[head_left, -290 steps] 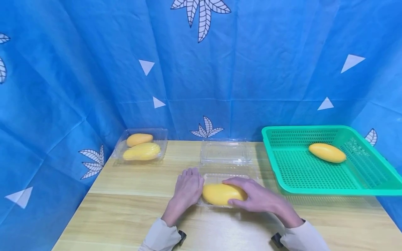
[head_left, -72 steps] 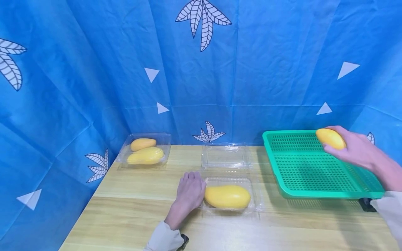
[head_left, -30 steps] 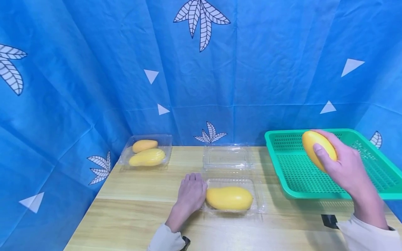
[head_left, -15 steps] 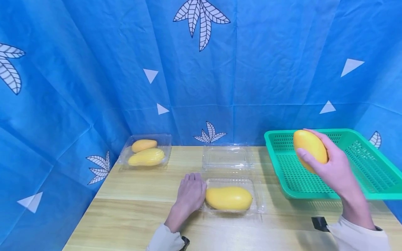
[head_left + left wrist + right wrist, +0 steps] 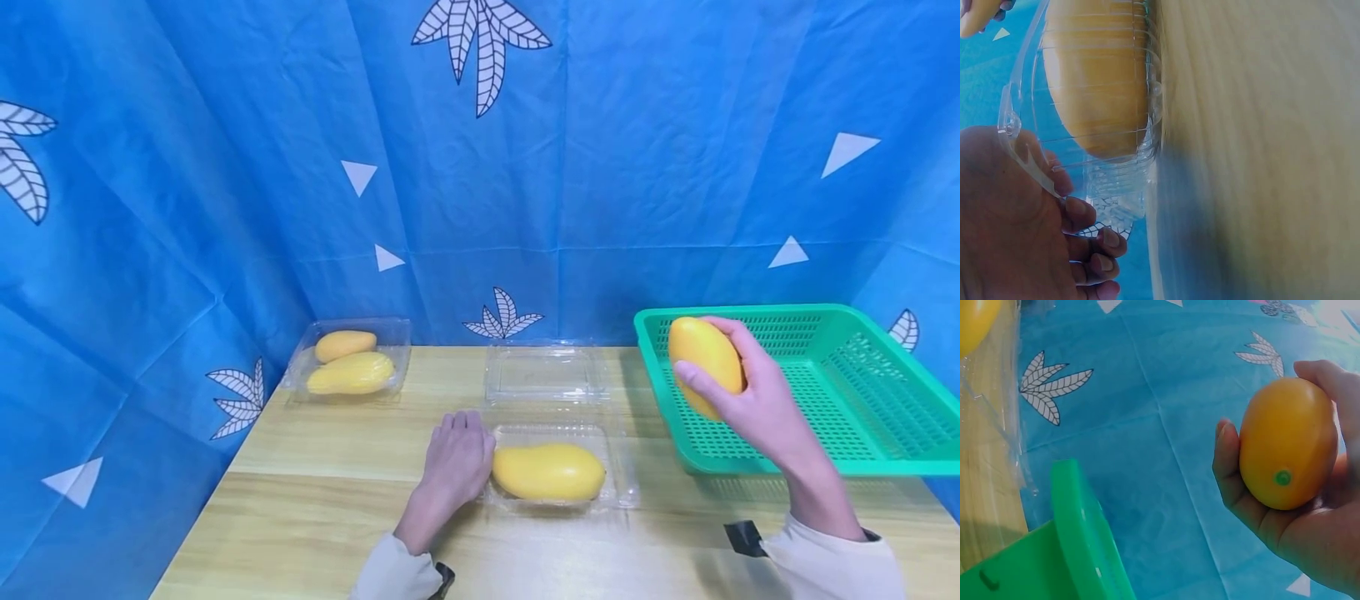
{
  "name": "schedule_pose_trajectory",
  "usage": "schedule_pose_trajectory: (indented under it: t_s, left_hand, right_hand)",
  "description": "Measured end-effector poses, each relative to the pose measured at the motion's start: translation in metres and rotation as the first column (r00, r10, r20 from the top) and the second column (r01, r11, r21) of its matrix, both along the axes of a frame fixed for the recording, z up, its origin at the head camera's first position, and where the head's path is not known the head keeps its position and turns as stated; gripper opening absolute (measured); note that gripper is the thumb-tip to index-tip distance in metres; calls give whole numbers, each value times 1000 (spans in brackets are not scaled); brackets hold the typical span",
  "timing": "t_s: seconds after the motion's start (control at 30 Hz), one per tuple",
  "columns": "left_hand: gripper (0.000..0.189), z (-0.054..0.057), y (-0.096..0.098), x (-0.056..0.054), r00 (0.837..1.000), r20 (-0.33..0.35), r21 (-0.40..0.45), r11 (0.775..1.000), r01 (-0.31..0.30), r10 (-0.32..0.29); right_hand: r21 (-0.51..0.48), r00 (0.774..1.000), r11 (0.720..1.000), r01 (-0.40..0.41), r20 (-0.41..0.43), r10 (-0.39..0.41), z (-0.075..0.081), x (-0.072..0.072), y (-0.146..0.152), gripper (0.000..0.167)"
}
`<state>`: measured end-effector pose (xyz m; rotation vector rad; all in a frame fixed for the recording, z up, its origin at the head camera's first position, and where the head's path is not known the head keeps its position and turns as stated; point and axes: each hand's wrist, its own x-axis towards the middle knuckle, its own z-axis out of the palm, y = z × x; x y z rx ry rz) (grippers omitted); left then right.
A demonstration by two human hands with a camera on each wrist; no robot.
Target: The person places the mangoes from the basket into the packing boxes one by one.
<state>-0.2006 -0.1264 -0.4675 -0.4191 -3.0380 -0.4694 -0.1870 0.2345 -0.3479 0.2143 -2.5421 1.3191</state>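
My right hand (image 5: 757,408) holds a yellow mango (image 5: 705,367) over the left part of the green basket (image 5: 847,312). In the right wrist view, curled fingers and thumb wrap the mango (image 5: 1288,447), and a small green stem spot shows at its end. A second mango (image 5: 549,472) lies in the near half of a clear plastic clamshell box (image 5: 555,432), whose lid (image 5: 546,371) is folded back flat behind it. At the box's left edge is my left hand (image 5: 455,458); the left wrist view shows its fingers (image 5: 1079,214) curled at the clear rim, gripping it.
At the back left stands another clear box (image 5: 390,329) with two yellow mangoes (image 5: 351,375) inside. Everything rests on a wooden table (image 5: 315,517). A blue patterned cloth (image 5: 637,150) hangs behind and at both sides.
My right hand took the mango out of the green basket, raised it and carried it left. Earlier it set the other mango in the box. My left hand has stayed at the box's edge.
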Motion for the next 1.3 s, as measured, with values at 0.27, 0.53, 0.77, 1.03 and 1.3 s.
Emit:
schedule_pose_trajectory:
  t_s: [0.27,0.53,0.77,1.03,1.3]
  left_hand:
    - [23,1,1,0,1000,-9,-4,1000,1,-1]
    - [23,1,0,1,1000,-12,-6,1000,1,-1]
    - [24,0,0,1,1000,-18,-1,1000,5,-5]
    - [23,2,-1,1,1000,-8,11,1000,4,-4]
    - [23,4,-1,1,1000,-19,22,1000,10,-9]
  right_hand:
    - [-33,999,998,-47,-14,46,-4,-2,-3,42]
    - [-42,983,983,-178,42,180,-8,-2,-12,51]
    - [-32,964,966,-257,66,259,-13,-4,-24,55]
    - [-56,930,936,-348,102,352,-20,-6,-37,62]
    - [-88,942,947,-310,101,319,-33,-11,-53,64]
